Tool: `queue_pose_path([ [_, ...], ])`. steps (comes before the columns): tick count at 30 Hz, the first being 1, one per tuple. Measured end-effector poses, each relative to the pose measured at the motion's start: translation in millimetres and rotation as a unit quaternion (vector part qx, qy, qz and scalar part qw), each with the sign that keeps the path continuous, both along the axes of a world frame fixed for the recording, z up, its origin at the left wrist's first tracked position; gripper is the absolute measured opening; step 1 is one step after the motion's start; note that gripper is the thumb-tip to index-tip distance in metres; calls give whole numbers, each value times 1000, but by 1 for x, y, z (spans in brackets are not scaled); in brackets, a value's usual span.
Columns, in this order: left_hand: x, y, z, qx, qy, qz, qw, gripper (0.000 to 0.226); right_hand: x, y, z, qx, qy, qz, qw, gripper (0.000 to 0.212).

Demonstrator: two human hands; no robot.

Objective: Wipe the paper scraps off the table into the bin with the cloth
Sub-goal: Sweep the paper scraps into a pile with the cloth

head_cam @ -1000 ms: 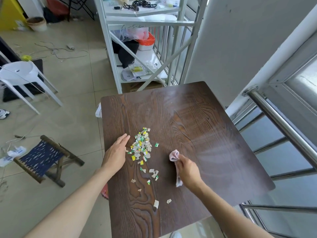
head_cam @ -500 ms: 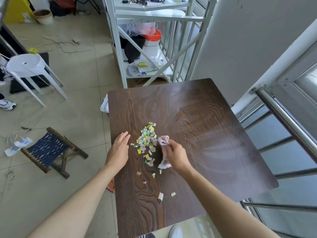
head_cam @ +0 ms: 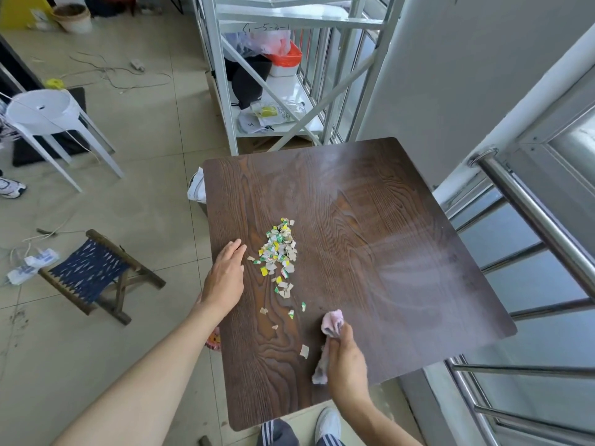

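A pile of small coloured paper scraps (head_cam: 279, 249) lies left of centre on the dark wooden table (head_cam: 386, 239), with a few stray scraps (head_cam: 304, 351) trailing toward the near edge. My right hand (head_cam: 346, 362) grips a crumpled pink cloth (head_cam: 332, 323) near the front of the table, right of the stray scraps. My left hand (head_cam: 225, 275) rests flat and open at the table's left edge, just left of the pile. A white-lined bin (head_cam: 197, 188) peeks out under the table's far left edge, mostly hidden.
A blue woven folding stool (head_cam: 93, 272) stands on the floor to the left. A white plastic stool (head_cam: 45, 114) is farther left. A white metal shelf rack (head_cam: 273, 91) stands behind the table. A steel railing (head_cam: 531, 220) runs along the right.
My right hand with the cloth has pulled back from beside the pile toward the near edge of the table. The left hand has stayed in place.
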State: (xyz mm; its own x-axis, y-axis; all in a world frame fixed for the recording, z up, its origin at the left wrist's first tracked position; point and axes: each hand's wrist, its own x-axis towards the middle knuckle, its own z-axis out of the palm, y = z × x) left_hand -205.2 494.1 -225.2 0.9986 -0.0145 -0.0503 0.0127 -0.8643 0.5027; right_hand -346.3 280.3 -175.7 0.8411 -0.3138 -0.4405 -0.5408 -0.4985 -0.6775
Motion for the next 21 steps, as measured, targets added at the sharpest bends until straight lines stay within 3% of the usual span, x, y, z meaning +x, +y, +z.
queue_pose_path([
  [9, 3, 5, -2, -7, 4, 6, 1000, 48, 83, 71, -7, 99, 55, -85, 990, 19],
  [21, 8, 15, -2, 1, -1, -18, 1000, 50, 153, 116, 6, 228, 19, -204, 952, 30],
])
